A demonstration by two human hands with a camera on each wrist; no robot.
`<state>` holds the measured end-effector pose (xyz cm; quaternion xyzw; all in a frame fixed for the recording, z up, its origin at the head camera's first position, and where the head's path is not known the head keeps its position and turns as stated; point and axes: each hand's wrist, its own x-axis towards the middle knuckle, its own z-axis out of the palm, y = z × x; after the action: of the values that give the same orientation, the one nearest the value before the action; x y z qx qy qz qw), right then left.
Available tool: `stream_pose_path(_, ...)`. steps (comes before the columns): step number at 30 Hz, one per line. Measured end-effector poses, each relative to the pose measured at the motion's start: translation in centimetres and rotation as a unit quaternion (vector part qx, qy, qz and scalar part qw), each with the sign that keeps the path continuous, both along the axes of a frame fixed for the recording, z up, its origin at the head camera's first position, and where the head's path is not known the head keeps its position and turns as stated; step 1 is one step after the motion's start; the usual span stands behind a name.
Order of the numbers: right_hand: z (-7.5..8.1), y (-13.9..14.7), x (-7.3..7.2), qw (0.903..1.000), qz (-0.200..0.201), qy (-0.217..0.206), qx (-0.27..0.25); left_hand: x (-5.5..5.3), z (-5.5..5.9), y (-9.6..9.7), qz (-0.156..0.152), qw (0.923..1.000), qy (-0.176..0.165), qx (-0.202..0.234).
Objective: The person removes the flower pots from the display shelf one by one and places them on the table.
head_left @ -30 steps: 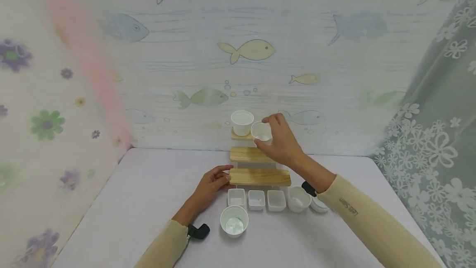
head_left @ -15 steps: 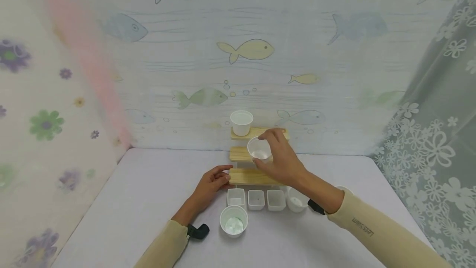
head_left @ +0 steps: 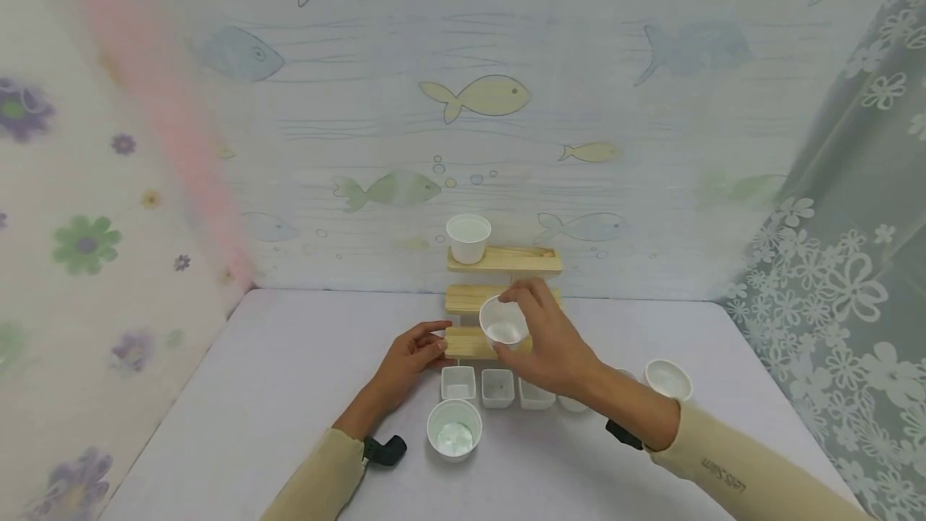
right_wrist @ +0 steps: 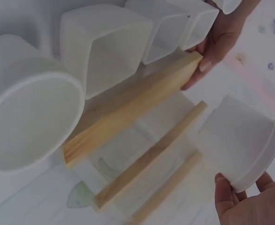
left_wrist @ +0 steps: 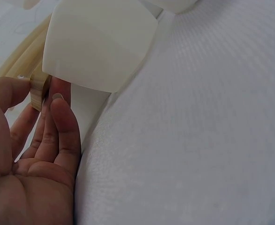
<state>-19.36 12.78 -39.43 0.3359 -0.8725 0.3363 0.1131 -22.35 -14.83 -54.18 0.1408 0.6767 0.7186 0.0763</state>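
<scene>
A three-step wooden shelf stands at the back of the table. My left hand (head_left: 401, 368) pinches the left end of its lowest board (head_left: 463, 342); in the left wrist view the thumb lies above the board end (left_wrist: 40, 89) and fingers below. My right hand (head_left: 546, 336) grips a white round cup (head_left: 504, 320) by its rim, held in the air over the lowest board. In the right wrist view this cup (right_wrist: 238, 138) sits between thumb and fingers. Another white round cup (head_left: 468, 239) stands on the top board's left end.
Before the shelf stand small white square cups (head_left: 459, 384) in a row, with a round cup (right_wrist: 25, 108) at its right end. A larger round cup (head_left: 454, 431) is nearer the front. White round lids or shallow dishes (head_left: 668, 380) lie right, partly behind my forearm.
My right hand has brought the round cup down and toward me, from beside the cup on the top board to over the lowest board. The left hand stays on the board end.
</scene>
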Motion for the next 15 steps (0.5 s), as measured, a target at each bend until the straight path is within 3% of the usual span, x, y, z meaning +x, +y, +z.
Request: stream_pose_path(15,-1.8,1.0,2.9,0.9999,0.01,0.002,-0.009,-0.2,-0.5,0.0,0.004,1.0,-0.006,0.003)
